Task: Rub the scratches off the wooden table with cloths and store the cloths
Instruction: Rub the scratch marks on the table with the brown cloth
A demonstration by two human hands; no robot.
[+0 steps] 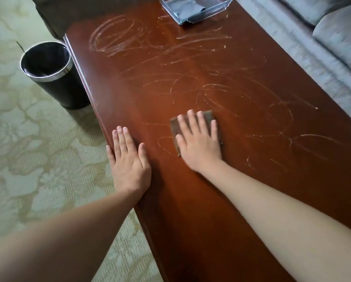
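Note:
A long reddish-brown wooden table [190, 200] runs away from me, covered in pale looping scratches [190, 64] over its middle and far half. My right hand [199, 145] lies flat with fingers spread on a folded brown cloth [208, 116], pressing it onto the table near a small scratch loop. My left hand [128, 157] rests flat and open on the table's left edge, holding nothing. A clear plastic box [197, 9] with a grey cloth inside stands at the table's far end.
A black waste bin [52, 76] with a chrome rim stands on the patterned carpet [28, 159] by the table's left side. A grey sofa [333, 47] runs along the right. A dark seat [68, 11] sits beyond the far left corner.

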